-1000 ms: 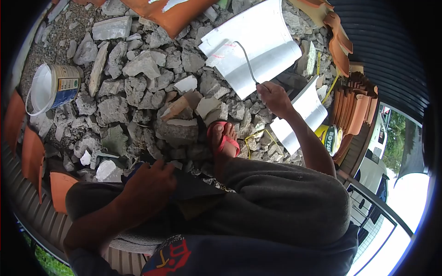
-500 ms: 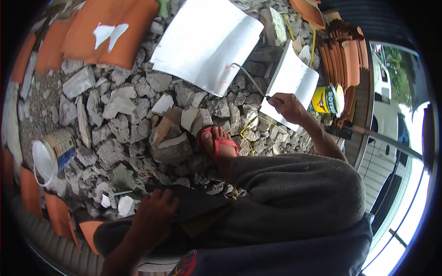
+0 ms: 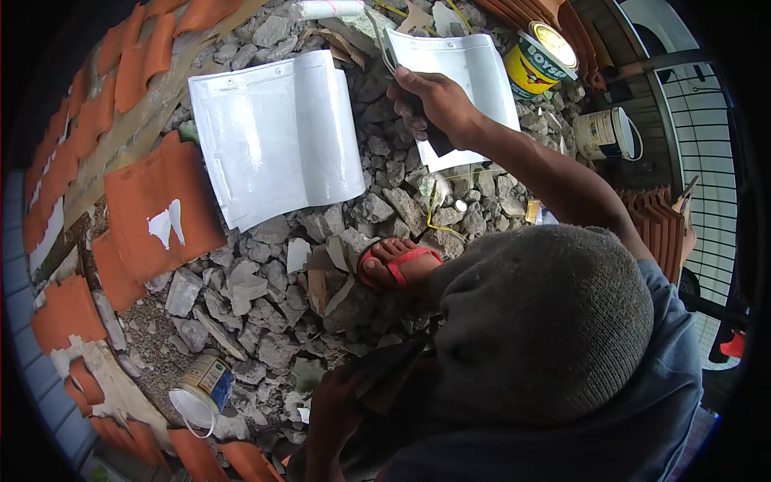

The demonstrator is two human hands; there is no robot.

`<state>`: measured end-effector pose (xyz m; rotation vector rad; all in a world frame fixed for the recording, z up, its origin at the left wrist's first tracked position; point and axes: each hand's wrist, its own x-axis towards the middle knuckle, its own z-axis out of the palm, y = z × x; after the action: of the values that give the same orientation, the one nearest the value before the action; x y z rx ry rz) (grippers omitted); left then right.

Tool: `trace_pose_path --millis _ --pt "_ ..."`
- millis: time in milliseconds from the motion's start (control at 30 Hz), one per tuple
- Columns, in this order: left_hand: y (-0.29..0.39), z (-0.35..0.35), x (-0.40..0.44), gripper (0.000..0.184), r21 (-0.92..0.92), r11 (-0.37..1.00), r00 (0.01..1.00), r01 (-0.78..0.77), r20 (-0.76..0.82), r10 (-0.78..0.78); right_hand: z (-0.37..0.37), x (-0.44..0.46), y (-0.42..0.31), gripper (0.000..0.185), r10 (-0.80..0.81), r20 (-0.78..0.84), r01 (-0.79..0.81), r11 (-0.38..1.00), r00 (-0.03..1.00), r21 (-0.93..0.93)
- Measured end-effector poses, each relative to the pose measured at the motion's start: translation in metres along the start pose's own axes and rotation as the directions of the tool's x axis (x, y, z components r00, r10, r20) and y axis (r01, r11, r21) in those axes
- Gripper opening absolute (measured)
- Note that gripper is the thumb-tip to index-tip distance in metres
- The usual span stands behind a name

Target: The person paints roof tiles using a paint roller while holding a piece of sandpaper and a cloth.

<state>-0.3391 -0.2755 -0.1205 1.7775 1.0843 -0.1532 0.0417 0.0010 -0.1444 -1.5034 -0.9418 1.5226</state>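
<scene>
In the head view my right hand [image 3: 438, 104] is closed around the dark handle of a paint roller, above the smaller white-painted roof tile [image 3: 482, 72]. The paint roller [image 3: 325, 9] has a bent metal rod and a pale sleeve at the top edge, past the far edge of the larger white-painted roof tile [image 3: 273, 136]. That tile is curved, glossy and lies on broken rubble. My left hand [image 3: 333, 406] is low in the view, in shadow beside my leg and a dark flap-like piece; its fingers do not show clearly.
A yellow and green paint can [image 3: 534, 68] stands beyond the smaller tile. White pails lie at the right [image 3: 606, 132] and lower left [image 3: 205, 390]. Orange tiles [image 3: 161, 209] line the left, one with white patches. My sandalled foot [image 3: 397, 263] rests on jagged rubble [image 3: 245, 289].
The roller has left the larger tile's surface and moved past its far edge. My right arm reaches farther forward. The camera view has shifted, and my left hand appears farther right and darker.
</scene>
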Motion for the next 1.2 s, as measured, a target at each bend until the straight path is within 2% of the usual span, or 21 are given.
trace_pose_path --millis 133,200,267,333,400,467,533,567,633,733,833,1067,1200 --pt "0.003 0.002 0.002 0.051 -0.031 0.999 1.0 0.024 0.009 -0.023 0.006 0.006 0.019 0.047 0.11 -0.022 -0.11 0.994 0.994 0.013" --pt "-0.001 0.009 0.0 0.053 -0.041 0.998 0.998 0.053 -0.024 -0.054 0.012 0.009 0.022 0.046 0.155 -0.061 -0.159 0.985 0.986 -0.071" --pt "0.003 0.009 -0.002 0.054 -0.068 0.994 0.996 0.089 -0.006 -0.089 0.023 0.009 0.019 0.042 0.116 -0.064 -0.119 0.992 0.991 -0.043" --pt "0.003 0.009 0.003 0.055 -0.069 0.993 0.995 0.096 -0.006 -0.097 0.029 0.014 0.019 0.041 0.071 -0.006 -0.071 0.997 0.997 0.014" --pt "0.005 0.009 0.01 0.058 -0.099 0.99 0.995 0.102 -0.006 -0.103 0.043 0.019 0.016 0.04 0.076 -0.065 -0.068 0.991 0.995 0.117" --pt "0.003 0.012 0.013 0.054 -0.11 0.989 0.993 0.098 0.081 -0.089 0.052 0.022 0.021 0.04 0.074 -0.087 -0.06 0.986 0.993 0.153" --pt "0.01 0.006 0.019 0.049 -0.098 0.985 0.989 0.143 0.053 -0.138 0.072 0.036 0.024 0.039 0.0 -0.062 0.014 0.973 0.998 0.232" --pt "0.011 0.006 0.022 0.044 -0.079 0.993 0.996 0.088 0.0 -0.088 0.085 0.043 0.028 0.039 -0.011 -0.048 0.024 0.957 0.999 0.288" --pt "0.014 0.005 0.024 0.044 -0.072 0.993 0.995 0.095 -0.002 -0.095 0.1 0.034 0.024 0.04 -0.012 -0.022 0.019 0.929 1.0 0.37" --pt "0.015 0.003 0.024 0.044 -0.075 0.991 0.994 0.109 -0.009 -0.11 0.114 0.021 0.014 0.039 0.058 0.065 -0.076 0.941 0.996 0.329" --pt "0.016 0.002 0.032 0.044 -0.087 0.991 0.994 0.105 -0.004 -0.106 0.117 0.02 0.02 0.041 -0.015 0.099 -0.012 0.964 0.995 0.266" --pt "0.018 0.003 0.018 0.043 -0.09 0.984 0.988 0.154 -0.013 -0.155 0.118 0.008 0.036 0.042 0.059 0.145 -0.094 0.964 0.988 0.249" --pt "0.013 0.002 0.014 0.041 -0.086 0.991 0.992 0.099 -0.068 -0.105 0.119 0.003 0.038 0.042 0.084 0.178 -0.126 0.964 0.98 0.236"
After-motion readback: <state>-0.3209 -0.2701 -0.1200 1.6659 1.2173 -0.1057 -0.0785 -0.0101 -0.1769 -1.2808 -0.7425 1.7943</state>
